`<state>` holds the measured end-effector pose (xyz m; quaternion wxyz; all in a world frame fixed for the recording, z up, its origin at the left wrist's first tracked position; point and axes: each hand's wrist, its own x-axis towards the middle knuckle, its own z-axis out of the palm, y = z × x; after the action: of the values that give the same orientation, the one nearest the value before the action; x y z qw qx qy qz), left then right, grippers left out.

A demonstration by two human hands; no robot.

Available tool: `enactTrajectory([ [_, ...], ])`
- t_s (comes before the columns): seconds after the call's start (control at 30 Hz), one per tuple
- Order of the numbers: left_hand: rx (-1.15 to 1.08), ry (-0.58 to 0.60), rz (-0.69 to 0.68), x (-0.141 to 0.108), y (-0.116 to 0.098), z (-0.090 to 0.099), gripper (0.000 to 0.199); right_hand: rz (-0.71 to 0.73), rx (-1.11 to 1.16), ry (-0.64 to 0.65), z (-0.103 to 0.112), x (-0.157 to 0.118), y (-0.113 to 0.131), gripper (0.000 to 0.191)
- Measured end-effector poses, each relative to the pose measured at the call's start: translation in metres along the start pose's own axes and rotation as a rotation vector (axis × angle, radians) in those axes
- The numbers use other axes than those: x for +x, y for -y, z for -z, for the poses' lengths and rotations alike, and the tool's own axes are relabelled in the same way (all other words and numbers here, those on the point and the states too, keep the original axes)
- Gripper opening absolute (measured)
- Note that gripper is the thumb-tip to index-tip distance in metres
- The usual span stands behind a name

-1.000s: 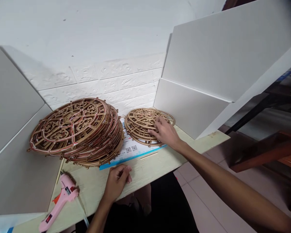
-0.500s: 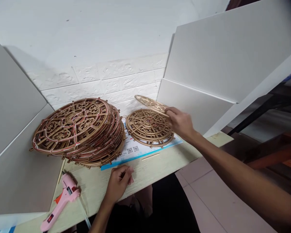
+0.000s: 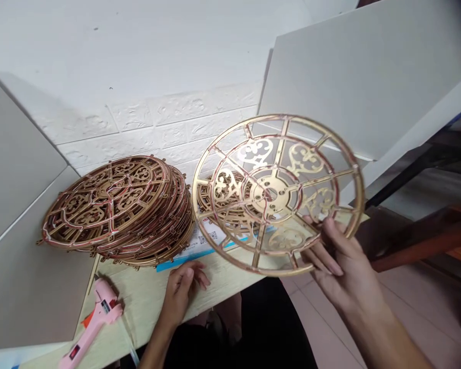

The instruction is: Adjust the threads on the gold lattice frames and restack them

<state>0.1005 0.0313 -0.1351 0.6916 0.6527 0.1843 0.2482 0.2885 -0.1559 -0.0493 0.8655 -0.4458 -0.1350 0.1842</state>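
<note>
My right hand (image 3: 341,266) grips a round gold openwork panel (image 3: 270,197) at its lower right rim, thumb in front and fingers behind. The panel is raised and tilted toward me, with reddish lines along its bars and scrollwork between the spokes. Behind it, partly hidden, a low pile of similar gold panels (image 3: 205,197) lies on a printed white-and-blue sheet (image 3: 200,246). My left hand (image 3: 184,287) rests at the table's front edge, holding nothing, its fingers loosely apart. To its upper left leans a tall stack of round panels (image 3: 115,205), the top one marked with red and white lines.
A pink hot glue gun (image 3: 94,323) lies at the table's (image 3: 146,292) left front, with a pale glue stick (image 3: 128,341) behind it. Grey boards (image 3: 349,77) stand at both sides, and a white brick-patterned wall (image 3: 169,118) closes off the back.
My right hand has brought the gold panel up and toward me from above the low pile, turning its broad side into view. My left hand's fingers have loosened.
</note>
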Motion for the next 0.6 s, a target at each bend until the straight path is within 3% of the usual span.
enactTrajectory([
  [0.13, -0.128, 0.014, -0.014, 0.001, 0.005, 0.004, 0.066, -0.179, 0.116, 0.031, 0.009, -0.012, -0.023, 0.028],
  [0.3, -0.247, 0.003, 0.009, -0.004, 0.010, 0.007, 0.078, -0.194, 0.154, 0.048, 0.002, -0.020, -0.039, 0.042],
  [0.47, -0.322, -0.131, 0.033, -0.010, 0.015, 0.013, 0.077, -0.236, 0.116, 0.074, -0.012, -0.033, -0.040, 0.055],
  [0.6, -0.387, -0.294, 0.023, -0.013, 0.006, 0.009, 0.074, -0.220, 0.085, 0.091, -0.016, -0.037, -0.041, 0.057],
])
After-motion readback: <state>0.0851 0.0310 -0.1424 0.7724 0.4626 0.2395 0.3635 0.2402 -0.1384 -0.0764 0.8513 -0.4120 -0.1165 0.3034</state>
